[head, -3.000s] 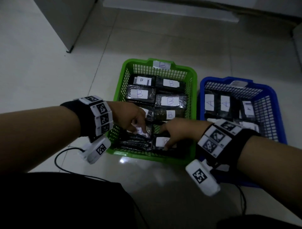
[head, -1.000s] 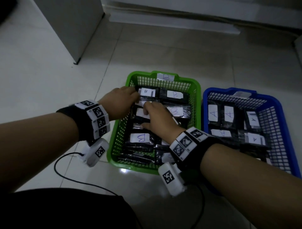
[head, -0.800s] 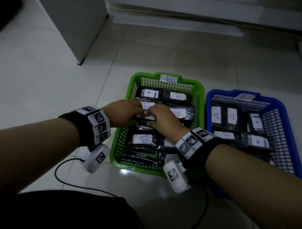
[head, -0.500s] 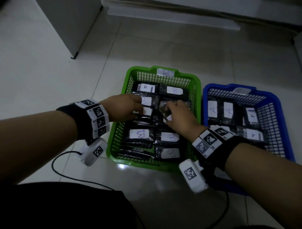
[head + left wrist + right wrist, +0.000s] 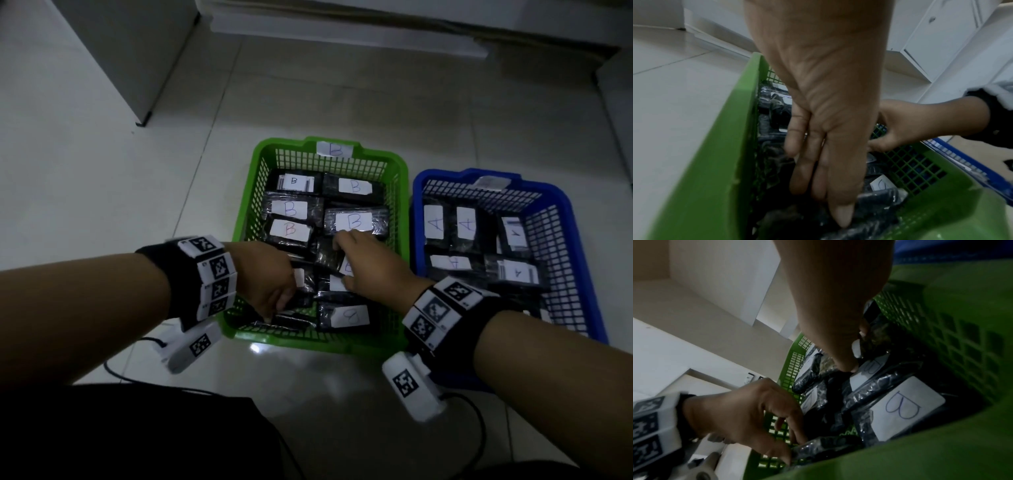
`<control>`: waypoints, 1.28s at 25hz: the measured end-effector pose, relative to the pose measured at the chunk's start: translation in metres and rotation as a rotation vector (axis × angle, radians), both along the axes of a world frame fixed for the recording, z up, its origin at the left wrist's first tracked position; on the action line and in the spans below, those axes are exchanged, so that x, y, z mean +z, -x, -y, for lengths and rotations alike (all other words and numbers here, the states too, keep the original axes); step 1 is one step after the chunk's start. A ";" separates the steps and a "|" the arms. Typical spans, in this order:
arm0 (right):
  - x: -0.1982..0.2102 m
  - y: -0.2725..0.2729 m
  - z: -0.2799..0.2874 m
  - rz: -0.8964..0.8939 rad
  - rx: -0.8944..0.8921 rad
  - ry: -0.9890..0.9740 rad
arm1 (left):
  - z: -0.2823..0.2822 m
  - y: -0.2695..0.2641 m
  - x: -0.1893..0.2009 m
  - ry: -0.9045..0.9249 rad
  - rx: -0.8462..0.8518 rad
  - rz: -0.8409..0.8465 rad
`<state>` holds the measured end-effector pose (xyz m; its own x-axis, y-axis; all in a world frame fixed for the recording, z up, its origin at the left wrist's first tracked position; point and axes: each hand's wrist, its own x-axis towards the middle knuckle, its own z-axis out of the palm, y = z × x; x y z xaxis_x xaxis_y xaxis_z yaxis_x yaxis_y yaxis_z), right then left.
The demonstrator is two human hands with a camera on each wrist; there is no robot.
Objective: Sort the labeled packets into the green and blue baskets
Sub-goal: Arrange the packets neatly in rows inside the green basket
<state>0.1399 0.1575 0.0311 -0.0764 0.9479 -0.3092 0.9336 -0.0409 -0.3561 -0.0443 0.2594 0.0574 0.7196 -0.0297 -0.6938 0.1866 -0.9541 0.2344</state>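
Note:
The green basket (image 5: 247, 219), tagged B, is packed with black packets bearing white B labels (image 5: 353, 222). Beside it on the right, the blue basket (image 5: 442, 175) holds packets labelled A (image 5: 435, 222). Both of my hands are inside the green basket. My left hand (image 5: 270, 284) reaches into the near left corner, its fairly straight fingers (image 5: 818, 186) pressing down on unlabelled black packets (image 5: 875, 198). My right hand (image 5: 370, 270) is at the middle right and pinches a B packet (image 5: 869, 368) between thumb and fingers. Another B packet (image 5: 904, 407) lies just nearer.
The baskets stand side by side on a pale tiled floor. A grey cabinet (image 5: 130, 51) is at the back left and a white plinth (image 5: 342, 31) runs along the back. A black cable (image 5: 116, 373) lies by my dark lap (image 5: 137, 435).
My left hand has moved from the far left rows to the near left corner of the green basket. My right hand has shifted slightly nearer in the right column.

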 end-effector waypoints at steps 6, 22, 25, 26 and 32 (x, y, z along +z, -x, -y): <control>-0.003 -0.002 0.014 0.088 0.127 0.107 | -0.009 -0.001 0.005 0.069 0.173 0.049; -0.013 0.053 0.013 -0.558 -0.203 0.082 | -0.031 0.011 0.002 0.124 0.436 0.203; -0.009 0.051 0.015 -0.412 -0.022 -0.124 | -0.034 0.013 0.005 0.090 0.407 0.235; -0.009 0.051 0.018 -0.334 0.090 -0.200 | -0.034 0.012 0.005 0.072 0.379 0.223; -0.018 0.054 0.024 -0.334 0.221 0.039 | -0.039 0.012 -0.004 0.080 0.253 0.195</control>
<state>0.0859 0.1339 0.0129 -0.3796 0.8854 -0.2682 0.7548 0.1287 -0.6432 -0.0561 0.2980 0.0535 0.8302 0.1181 -0.5448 0.3596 -0.8603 0.3614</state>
